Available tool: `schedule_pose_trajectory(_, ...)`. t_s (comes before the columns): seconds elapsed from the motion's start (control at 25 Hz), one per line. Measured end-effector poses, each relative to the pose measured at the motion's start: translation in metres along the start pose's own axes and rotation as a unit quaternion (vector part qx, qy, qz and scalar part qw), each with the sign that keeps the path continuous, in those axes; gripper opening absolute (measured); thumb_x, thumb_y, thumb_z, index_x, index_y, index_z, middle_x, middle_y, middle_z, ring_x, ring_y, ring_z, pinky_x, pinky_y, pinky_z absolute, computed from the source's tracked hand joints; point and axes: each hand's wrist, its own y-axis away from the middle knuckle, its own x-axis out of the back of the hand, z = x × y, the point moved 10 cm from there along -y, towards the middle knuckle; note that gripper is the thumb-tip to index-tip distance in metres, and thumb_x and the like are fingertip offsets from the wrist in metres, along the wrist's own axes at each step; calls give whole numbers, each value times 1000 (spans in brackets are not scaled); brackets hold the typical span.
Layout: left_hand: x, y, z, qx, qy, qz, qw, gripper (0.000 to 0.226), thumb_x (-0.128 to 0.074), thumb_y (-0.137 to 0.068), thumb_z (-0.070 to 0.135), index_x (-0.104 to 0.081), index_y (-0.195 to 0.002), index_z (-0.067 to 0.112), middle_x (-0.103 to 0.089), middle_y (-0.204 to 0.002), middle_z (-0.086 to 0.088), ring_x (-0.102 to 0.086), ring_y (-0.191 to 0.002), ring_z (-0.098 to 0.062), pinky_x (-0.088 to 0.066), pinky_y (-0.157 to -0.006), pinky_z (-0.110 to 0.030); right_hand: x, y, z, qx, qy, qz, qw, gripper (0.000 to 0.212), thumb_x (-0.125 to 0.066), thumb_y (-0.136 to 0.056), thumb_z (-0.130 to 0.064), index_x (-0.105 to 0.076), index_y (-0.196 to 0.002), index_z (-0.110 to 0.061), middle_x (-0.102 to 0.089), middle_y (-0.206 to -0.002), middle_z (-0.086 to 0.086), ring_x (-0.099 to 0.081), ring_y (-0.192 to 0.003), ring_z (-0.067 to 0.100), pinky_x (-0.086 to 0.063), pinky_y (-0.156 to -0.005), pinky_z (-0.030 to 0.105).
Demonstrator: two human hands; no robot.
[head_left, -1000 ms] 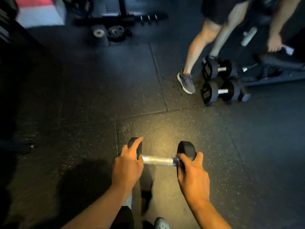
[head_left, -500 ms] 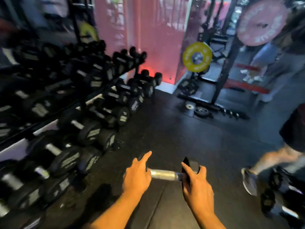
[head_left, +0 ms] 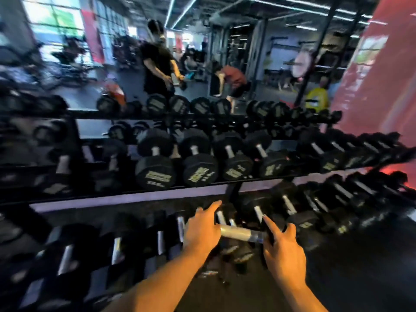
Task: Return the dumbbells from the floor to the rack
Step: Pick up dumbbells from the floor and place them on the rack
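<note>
Dumbbell (head_left: pixel 242 233): carried off the floor, in front of the lower tier of the rack (head_left: pixel 126 200).
Long axis: bar runs 9 to 3 o'clock, crosswise to the racked dumbbells (head_left: pixel 155 167), whose bars point toward 12.
Left hand (head_left: pixel 202 230): cupped over the 9 o'clock head, fingers partly spread.
Right hand (head_left: pixel 284 248): cupped over the 3 o'clock head, forefinger raised.
Nearer hand: neither; both equal.
Slot: likely at 12 o'clock; a free gap cannot be told through blur.
</note>
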Motion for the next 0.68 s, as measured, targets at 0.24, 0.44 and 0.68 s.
schedule_pose_trajectory(0.24, 165, -46, -189, 118, -24, 122, 985, 67, -57, -94, 20, -36, -152, 46, -62, -110, -6, -67, -97, -30, -52, -77, -39, -64, -44, -265, 169, -39, -40, 984, 59, -59, -94, -34, -37, -147, -46, -36, -146, 17, -69, -92, 37, -53, -74, 44)
schedule_pose_trajectory(0.44, 273, -66, -327, 215, -41, 221, 950, 69, -59, -91, 20, -37, -150, 47, -66, -117, -4, -67, -105, -30, -51, -86, -39, -107, -58, -461, 307, -68, -27, 949, 54, -61, -93, -33, -46, -143, -44, -42, -138, 16, -69, -88, 37, -54, -70, 45)
schedule_pose_trajectory(0.68, 376, -81, -450, 298, -32, 303, 905, 64, -64, -87, 43, -43, -147, 44, -65, -125, -5, -66, -110, -31, -50, -88, -39, -155, -73, -659, 423, -108, -35, 899, 47, -60, -93, -34, -52, -139, -43, -47, -133, 17, -69, -78, 36, -54, -61, 40)
